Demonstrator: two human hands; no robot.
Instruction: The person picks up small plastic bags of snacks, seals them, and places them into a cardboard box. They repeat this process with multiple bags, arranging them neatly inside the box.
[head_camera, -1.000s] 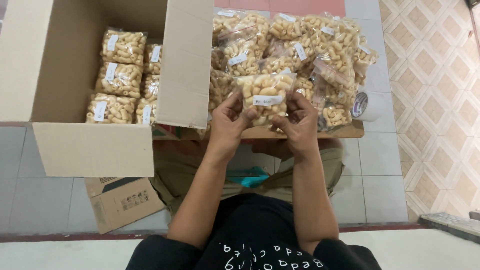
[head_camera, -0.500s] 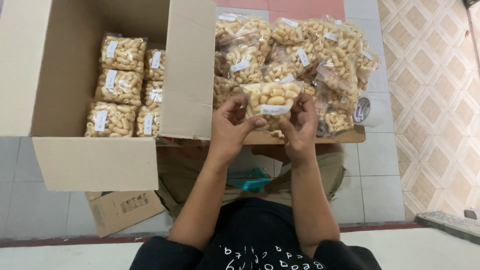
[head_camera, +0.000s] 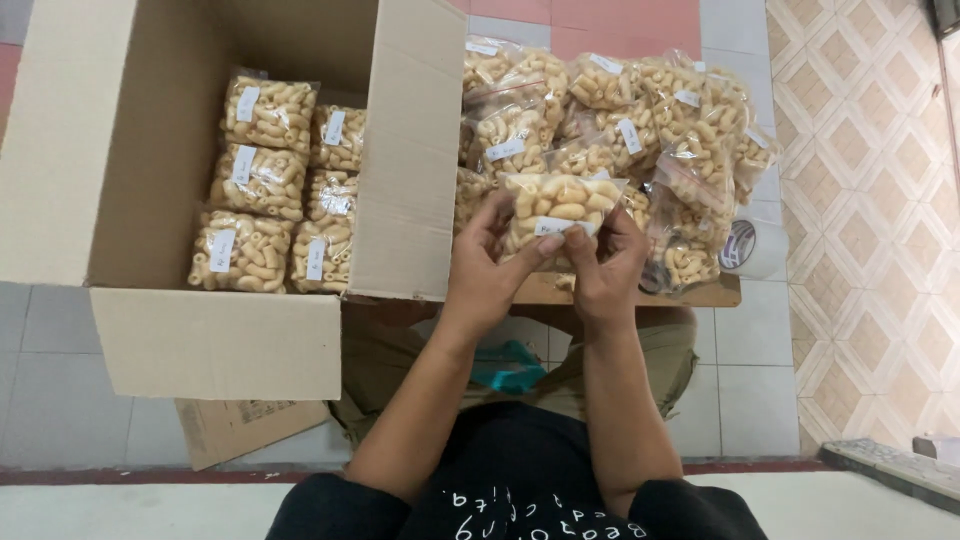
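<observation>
Both hands hold one small clear bag of pale macaroni-shaped snacks (head_camera: 560, 200) with a white label, in front of me above a wooden board (head_camera: 715, 290). My left hand (head_camera: 495, 265) grips its left side, thumb on the front. My right hand (head_camera: 605, 262) pinches the lower right edge by the label. Behind the bag lies a pile of several similar snack bags (head_camera: 640, 110) on the board. To the left stands an open cardboard box (head_camera: 220, 340) with several packed bags (head_camera: 270, 185) laid in rows inside.
A roll of clear tape (head_camera: 752, 245) sits at the board's right end. A flattened smaller cardboard box (head_camera: 245, 428) lies under the big box. A teal object (head_camera: 510, 365) rests on my lap. Grey floor tiles surround; patterned tiles lie to the right.
The held bag has tilted slightly and my fingers have shifted along its lower edge near the label. The view has drifted, so the box and pile appear lower and to the right.
</observation>
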